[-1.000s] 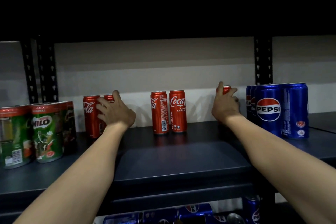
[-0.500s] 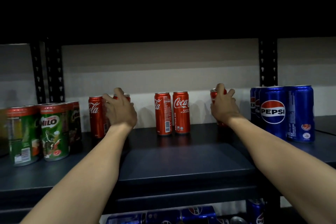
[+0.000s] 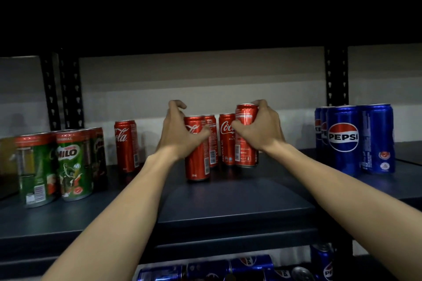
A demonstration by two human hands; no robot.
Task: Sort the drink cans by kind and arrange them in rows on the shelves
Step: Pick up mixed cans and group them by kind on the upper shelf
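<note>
Two red Coca-Cola cans, one gripped in the left hand (image 3: 182, 137) and one in the right hand (image 3: 258, 131), had been carried in from the two ends of the shelf (image 3: 228, 201) within the last second and now flanked the pair of Coca-Cola cans (image 3: 219, 139) standing at mid-shelf. The left-hand can (image 3: 196, 162) stood upright just in front and left of that pair; the right-hand can (image 3: 246, 141) was held beside it on the right, seemingly a shade high, so whether it touched the shelf could not be told. The move suggested the cola row was being gathered at the centre. One lone Coca-Cola can (image 3: 126, 146) remained apart to the left and apparently had yet to join. Green Milo cans (image 3: 68, 166) crowded the left end and blue Pepsi cans (image 3: 356, 139) the right, leaving little spare width. More Pepsi cans lay on the lower shelf (image 3: 205, 269).
</note>
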